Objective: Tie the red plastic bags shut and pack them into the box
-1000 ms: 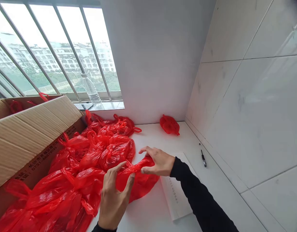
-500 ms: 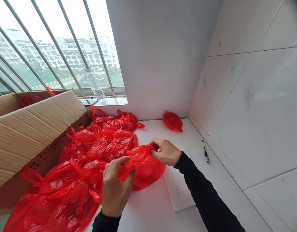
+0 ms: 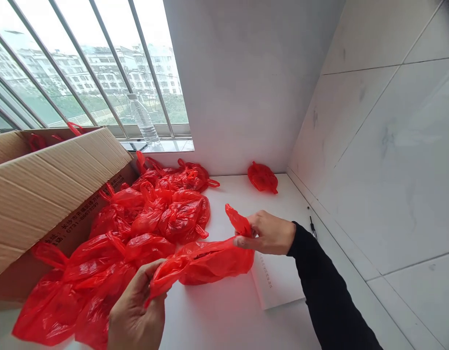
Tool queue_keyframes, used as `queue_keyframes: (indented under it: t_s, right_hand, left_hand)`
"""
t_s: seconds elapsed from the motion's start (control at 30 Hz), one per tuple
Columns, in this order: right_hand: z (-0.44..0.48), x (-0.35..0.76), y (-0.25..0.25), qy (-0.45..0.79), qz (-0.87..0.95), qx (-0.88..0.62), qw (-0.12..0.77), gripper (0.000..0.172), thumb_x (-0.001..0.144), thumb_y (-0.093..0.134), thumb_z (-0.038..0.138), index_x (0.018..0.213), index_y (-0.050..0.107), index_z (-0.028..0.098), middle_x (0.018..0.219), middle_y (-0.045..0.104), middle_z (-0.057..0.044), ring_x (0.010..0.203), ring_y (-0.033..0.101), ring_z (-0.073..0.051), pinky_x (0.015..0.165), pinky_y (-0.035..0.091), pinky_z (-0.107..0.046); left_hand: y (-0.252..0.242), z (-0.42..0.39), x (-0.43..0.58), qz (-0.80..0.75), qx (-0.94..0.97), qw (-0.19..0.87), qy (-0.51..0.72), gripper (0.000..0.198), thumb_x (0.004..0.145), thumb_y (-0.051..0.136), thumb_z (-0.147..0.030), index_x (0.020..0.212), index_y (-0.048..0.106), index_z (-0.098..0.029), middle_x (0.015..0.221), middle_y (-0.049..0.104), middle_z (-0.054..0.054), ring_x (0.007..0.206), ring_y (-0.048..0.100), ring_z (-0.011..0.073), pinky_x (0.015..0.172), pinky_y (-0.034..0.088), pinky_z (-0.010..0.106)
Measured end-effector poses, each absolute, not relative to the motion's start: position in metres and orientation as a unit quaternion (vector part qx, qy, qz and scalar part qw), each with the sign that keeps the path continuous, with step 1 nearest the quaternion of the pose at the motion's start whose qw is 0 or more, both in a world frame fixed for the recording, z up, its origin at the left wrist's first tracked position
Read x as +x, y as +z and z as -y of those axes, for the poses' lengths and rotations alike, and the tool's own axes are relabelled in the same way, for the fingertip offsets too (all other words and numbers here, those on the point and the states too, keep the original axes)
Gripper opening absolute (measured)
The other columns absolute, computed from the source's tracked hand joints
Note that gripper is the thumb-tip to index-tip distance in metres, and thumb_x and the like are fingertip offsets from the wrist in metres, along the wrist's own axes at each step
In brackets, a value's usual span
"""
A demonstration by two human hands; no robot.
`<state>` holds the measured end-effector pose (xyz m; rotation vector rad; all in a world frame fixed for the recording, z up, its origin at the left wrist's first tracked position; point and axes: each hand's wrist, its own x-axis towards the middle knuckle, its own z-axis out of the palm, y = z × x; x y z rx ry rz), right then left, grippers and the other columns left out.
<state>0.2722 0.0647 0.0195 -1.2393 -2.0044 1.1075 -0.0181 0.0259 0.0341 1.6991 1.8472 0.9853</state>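
A red plastic bag point(image 3: 217, 262) stretches between my two hands above the white table, its mouth a narrow slit along the top. My left hand point(image 3: 138, 311) grips one handle loop at the near left. At the other end, my right hand point(image 3: 266, 233) pinches the opposite handle, whose tip sticks up past the fingers. The bag's lower part bulges; what is inside cannot be made out. Close by on the left lies a heap of red plastic bags point(image 3: 151, 214), several of them knotted.
An open cardboard box point(image 3: 63, 180) with red bags inside stands at the left. A single red bag point(image 3: 262, 177) lies by the back wall. Paper point(image 3: 278, 282) and a black pen point(image 3: 312, 224) lie at the right. A water bottle point(image 3: 144, 121) stands on the windowsill.
My hands have moved apart, the left one toward me and leftward, the right one slightly rightward. The bag, bunched before, is now pulled out lengthwise by its handles.
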Motion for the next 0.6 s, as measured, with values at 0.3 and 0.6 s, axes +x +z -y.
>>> queue_keyframes:
  t_s: [0.3,0.6]
  right_hand:
    - [-0.054,0.262,0.020,0.438,0.770,-0.433,0.165,0.018,0.071,0.068,0.020,0.067,0.051,0.022,0.056,0.050,0.007,0.050,0.044,-0.009,0.047,0.031,-0.023]
    - [-0.054,0.258,0.017,0.405,0.759,-0.480,0.170,0.046,0.083,0.060,0.049,0.056,0.035,0.021,0.048,0.038,0.005,0.041,0.032,-0.009,0.041,0.023,-0.027]
  left_hand:
    - [0.035,-0.011,-0.012,-0.646,0.430,0.453,0.439,0.039,0.063,0.082,-0.044,0.076,0.054,-0.022,0.080,0.061,-0.001,0.085,0.059,0.0170,0.067,0.053,0.021]
    - [0.035,-0.015,-0.003,-0.601,0.271,0.602,0.451,0.031,0.062,0.083,-0.030,0.087,0.065,-0.023,0.095,0.068,0.002,0.093,0.063,0.0233,0.065,0.059,0.029]
